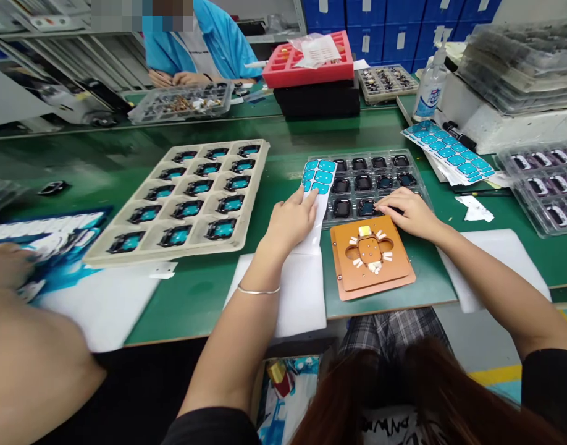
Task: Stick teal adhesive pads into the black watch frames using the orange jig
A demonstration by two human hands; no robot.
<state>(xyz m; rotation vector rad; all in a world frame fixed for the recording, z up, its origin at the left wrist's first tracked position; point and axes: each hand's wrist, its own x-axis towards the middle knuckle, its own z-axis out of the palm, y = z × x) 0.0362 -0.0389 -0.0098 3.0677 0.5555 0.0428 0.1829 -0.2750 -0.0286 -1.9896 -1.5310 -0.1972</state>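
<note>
With right hand (406,212) at a dark frame (367,207) in the clear tray (420,185), beyond the orange fixture (369,250) near the front edge of the worktop (288,154); cannot tell if clamped. With left hand (291,217), fingers slightly apart, on the sticker sheet (327,176), lengthwise front-to-back, blue end farthest. Probably picking or seating; next, calling for light rim grip.

The counter (288,133) has a smooth finish that throws light back at me. The cream tray (252,209) looks like dull moulded plastic; the clear tray (419,176) is thin, shiny plastic. The orange fixture (397,272) is smooth with a soft sheen, metal or plastic, I can't tell. The sticker sheet (324,177) looks slick, the white padding (302,300) matt and foamy, the bangle (259,292) polished metal.
</note>
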